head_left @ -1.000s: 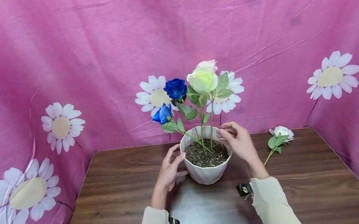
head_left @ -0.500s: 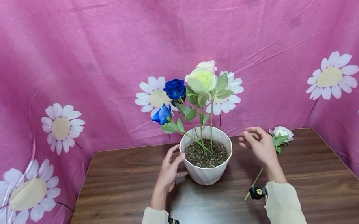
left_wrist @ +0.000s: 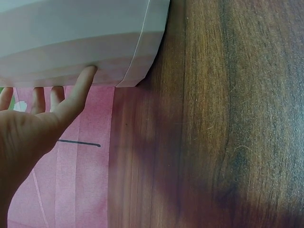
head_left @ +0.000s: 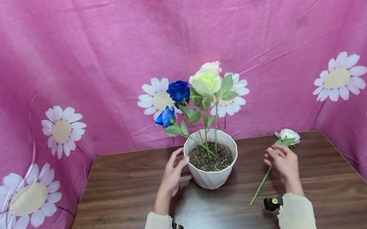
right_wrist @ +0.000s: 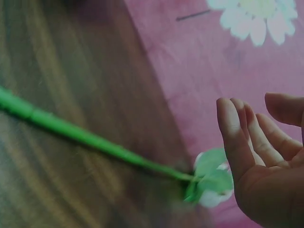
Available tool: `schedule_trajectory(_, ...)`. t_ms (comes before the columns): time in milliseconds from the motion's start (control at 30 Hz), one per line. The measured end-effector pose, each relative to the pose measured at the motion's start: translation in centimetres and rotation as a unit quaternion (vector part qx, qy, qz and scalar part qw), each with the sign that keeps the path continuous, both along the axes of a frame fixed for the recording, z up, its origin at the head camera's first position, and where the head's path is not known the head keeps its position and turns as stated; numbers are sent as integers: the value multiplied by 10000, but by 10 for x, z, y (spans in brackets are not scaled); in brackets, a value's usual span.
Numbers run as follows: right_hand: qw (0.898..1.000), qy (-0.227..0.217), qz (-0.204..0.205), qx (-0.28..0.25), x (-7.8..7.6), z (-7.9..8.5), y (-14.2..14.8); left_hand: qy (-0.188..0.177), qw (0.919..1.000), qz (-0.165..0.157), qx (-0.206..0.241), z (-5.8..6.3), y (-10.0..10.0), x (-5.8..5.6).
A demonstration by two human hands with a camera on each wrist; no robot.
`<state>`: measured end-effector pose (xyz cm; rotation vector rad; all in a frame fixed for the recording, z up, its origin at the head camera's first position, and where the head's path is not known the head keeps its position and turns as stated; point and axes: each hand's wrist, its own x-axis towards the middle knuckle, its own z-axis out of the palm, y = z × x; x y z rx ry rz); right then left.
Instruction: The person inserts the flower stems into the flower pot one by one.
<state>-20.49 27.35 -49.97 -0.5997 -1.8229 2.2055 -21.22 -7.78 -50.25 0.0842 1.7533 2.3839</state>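
A white faceted flowerpot [head_left: 213, 179] filled with dark soil [head_left: 206, 161] stands on the table. Rising from the soil are two blue roses [head_left: 178, 90], a pale green-white rose [head_left: 205, 81] and a pinkish rose [head_left: 213, 66] behind it. My left hand [head_left: 170, 177] touches the pot's left side, thumb and fingers spread against its wall [left_wrist: 71, 52]. To the right of the pot lies a white rose [head_left: 288, 137], its green stem [right_wrist: 85, 135] pointing toward the front. Over that stem hovers my right hand [head_left: 284, 164], fingers loosely bent, holding nothing in the right wrist view.
The brown wooden table [head_left: 119, 211] carries the pot and the loose rose. A pink cloth [head_left: 101, 43] printed with white daisies surrounds its back and sides. Both wrists wear small black cameras [head_left: 272, 203].
My right hand has left the pot's right rim and moved right and toward the front, over the loose rose's stem. The left hand stays at the pot.
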Motion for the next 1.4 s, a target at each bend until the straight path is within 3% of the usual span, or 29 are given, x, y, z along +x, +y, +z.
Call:
schedule_trajectory(267,9984,-484,-282,-88,9,-22,13,4,10000,-18,8,2,0,1)
schedule_trajectory(500,9940,-1023,-329,208,15,-37,14,-1,10000,-15,-20,1,1,1)
schedule_trajectory(667,9919,-1157,-377,367,16,-46,14,-24,10000,-5,-28,1,1,1)
schedule_trajectory(1400,9801,-1674,-228,1043,18,-49,10,7,10000,27,-63,1,-1,-1)
